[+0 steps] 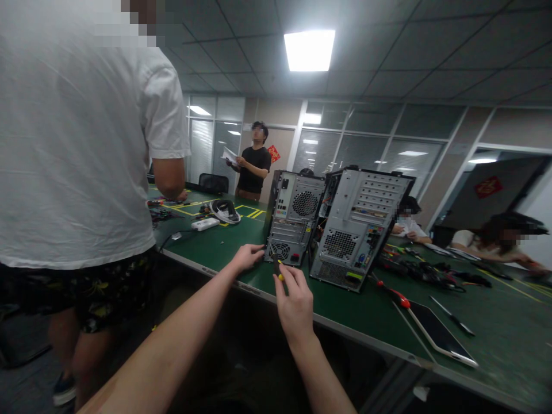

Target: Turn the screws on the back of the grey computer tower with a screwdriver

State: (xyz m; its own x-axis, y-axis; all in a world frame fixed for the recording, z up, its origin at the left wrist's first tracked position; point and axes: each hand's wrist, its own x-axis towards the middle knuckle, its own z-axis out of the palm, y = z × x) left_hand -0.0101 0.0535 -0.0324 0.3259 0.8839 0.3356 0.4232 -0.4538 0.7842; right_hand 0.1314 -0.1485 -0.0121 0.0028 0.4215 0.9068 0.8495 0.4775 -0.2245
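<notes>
Two desktop computer cases stand upright on the green table, their rear panels toward me. At the lower left side of the left computer case, the outstretched fingers of my left hand rest against its edge. My right hand pinches a short black-and-yellow screwdriver, held in front of that case's lower rear panel near the fan grille. The screwdriver's tip is too small and dark to make out. Close on the right is the second computer case, touched by neither hand.
A red-handled tool, a phone-like dark slab and a thin pointed tool lie at right. Cables spread behind them. A power strip and coiled cable lie left. A person in white stands close left; others are farther back.
</notes>
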